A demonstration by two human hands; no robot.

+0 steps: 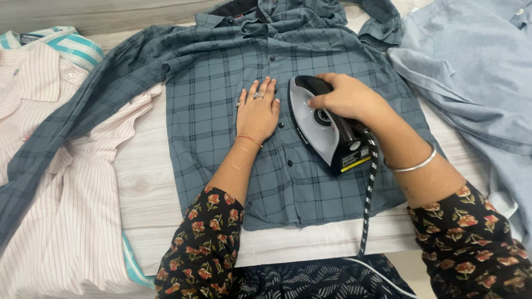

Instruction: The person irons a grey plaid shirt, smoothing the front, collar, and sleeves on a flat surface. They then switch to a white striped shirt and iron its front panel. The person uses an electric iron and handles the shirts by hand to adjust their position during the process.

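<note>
The right hand [345, 98] grips the handle of the black and grey electric iron [326, 123], which rests on the grey-blue checked cotton shirt [220, 106] laid flat on the pale wooden table [144, 186]. The left hand [258, 111] lies spread flat beside it (keep those fingers clear, cloth taut).

We are looking down from a single head-worn camera, tilting steeply forward over the table [146, 192]. We are sitting close, with our own sleeves and lap filling the bottom edge. We are facing the far side, where the table is meeting a pale surface beyond. No second view is sharing this scene.
</note>
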